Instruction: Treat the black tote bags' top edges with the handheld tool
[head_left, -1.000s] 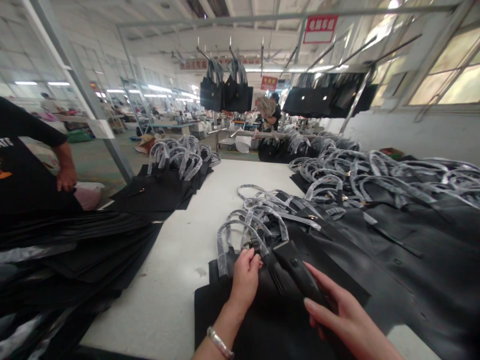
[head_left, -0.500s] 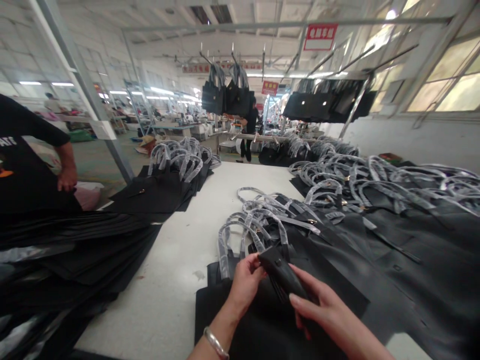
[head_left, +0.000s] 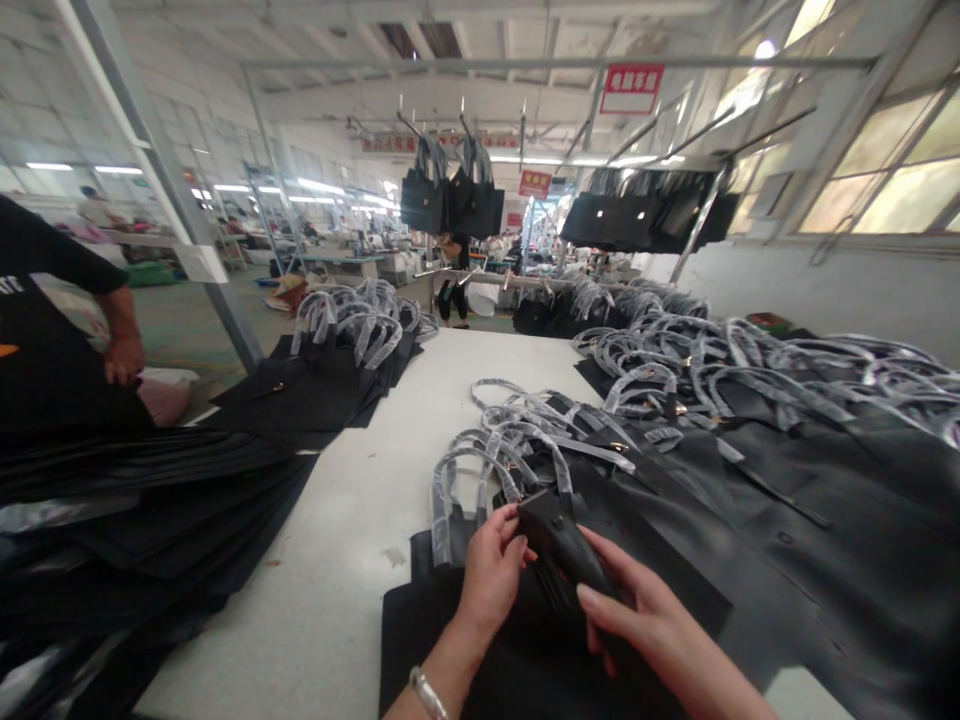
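Two bare hands at work over a black bag on the pale surface! The right hand grips a black handheld tool, slanted above the bag; the left hand is pinched closed at its tip, whatever lies between those fingers hidden. Handles are already wrapped in clear film, so this piece looks mid-job, with piled bags right and stacked bags left; which are finished, I can't tell. Overhead, a red sign appears to read 电脑车组; a smaller sign is too blurred, and a co-worker's shirt lettering is cut off.
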